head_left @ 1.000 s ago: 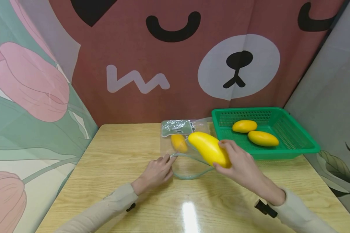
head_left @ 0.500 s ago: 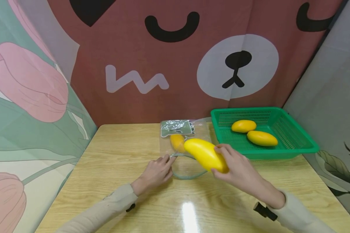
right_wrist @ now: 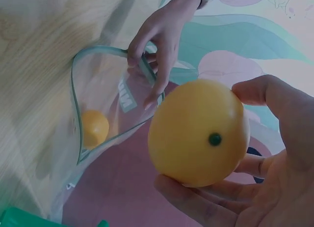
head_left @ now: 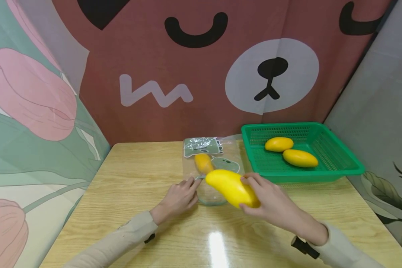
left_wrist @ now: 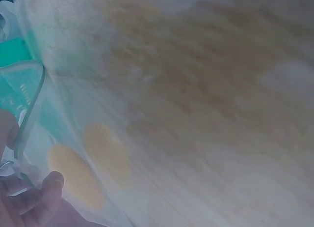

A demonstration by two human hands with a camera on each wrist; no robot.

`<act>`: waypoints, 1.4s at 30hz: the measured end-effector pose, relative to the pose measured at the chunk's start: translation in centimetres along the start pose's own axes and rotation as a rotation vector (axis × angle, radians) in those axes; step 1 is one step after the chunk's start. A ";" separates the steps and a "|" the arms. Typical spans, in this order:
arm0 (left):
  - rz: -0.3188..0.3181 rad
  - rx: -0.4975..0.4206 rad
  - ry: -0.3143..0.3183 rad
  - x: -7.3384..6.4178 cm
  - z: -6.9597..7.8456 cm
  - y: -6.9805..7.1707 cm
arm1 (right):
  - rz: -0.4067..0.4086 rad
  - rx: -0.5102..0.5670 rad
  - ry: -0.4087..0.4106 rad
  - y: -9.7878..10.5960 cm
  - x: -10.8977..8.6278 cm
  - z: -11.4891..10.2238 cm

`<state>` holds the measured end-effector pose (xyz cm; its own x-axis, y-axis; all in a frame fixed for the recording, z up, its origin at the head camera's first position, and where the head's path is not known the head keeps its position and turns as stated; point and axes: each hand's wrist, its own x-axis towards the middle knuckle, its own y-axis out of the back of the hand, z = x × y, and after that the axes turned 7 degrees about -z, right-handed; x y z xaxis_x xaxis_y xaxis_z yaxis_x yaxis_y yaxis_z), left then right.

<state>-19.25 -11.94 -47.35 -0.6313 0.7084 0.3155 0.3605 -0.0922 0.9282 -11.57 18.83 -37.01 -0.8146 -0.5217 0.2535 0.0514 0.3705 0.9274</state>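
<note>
A clear plastic bag (head_left: pixel 188 168) with a green-edged mouth and printed green cartoon shapes lies on the table. Pinched at its rim, the bag is held by my left hand (head_left: pixel 179 195); the right wrist view shows the mouth spread wide. One mango (head_left: pixel 203 163) is inside it. My right hand (head_left: pixel 271 197) grips a larger yellow mango (head_left: pixel 232 189), tilted over the near part of the bag's mouth. In the right wrist view this mango's end (right_wrist: pixel 196 131) has a green stem spot. The left wrist view is hazy, seen through the plastic.
A green perforated basket (head_left: pixel 338 172) stands at the back right, with two mangoes (head_left: pixel 300 158) in it. Its left side is close to the bag. A printed curtain (head_left: pixel 147 123) hangs directly behind the wooden table (head_left: pixel 140 160).
My right hand has brought the mango down and left, nearer the bag's mouth and left hand. More of the printed bag behind it now shows. The left hand has stayed in place.
</note>
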 end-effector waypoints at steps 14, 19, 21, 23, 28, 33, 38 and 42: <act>0.024 -0.008 -0.004 0.1 0.0 0.1 | -0.042 -0.024 0.042 -0.4 -0.3 -0.8; 0.027 -0.018 -0.007 0.1 0.0 0.0 | -0.065 -0.035 0.044 -0.7 -0.5 -0.8; 0.032 -0.020 -0.008 0.1 0.0 -0.1 | -0.070 -0.039 0.041 -0.9 -0.5 -0.8; 0.039 -0.021 -0.008 0.1 0.0 -0.1 | -0.069 -0.043 0.044 -1.0 -0.5 -0.9; 0.042 -0.013 -0.009 0.1 0.0 -0.1 | -0.083 -0.054 0.040 -1.3 -0.5 -0.8; 0.031 -0.017 -0.006 0.1 0.0 0.0 | -0.116 -0.057 0.028 -1.7 -0.5 -0.8; 0.011 -0.014 0.005 0.1 0.0 0.0 | -0.114 -0.056 0.042 -2.1 -0.6 -0.8; 0.017 -0.013 0.004 0.1 0.0 -0.1 | -0.111 -0.048 0.053 -2.4 -0.7 -0.9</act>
<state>-19.33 -11.87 -47.40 -0.6277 0.7041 0.3318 0.3620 -0.1134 0.9253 -10.64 17.62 -39.20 -0.7852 -0.5977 0.1619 -0.0085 0.2718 0.9623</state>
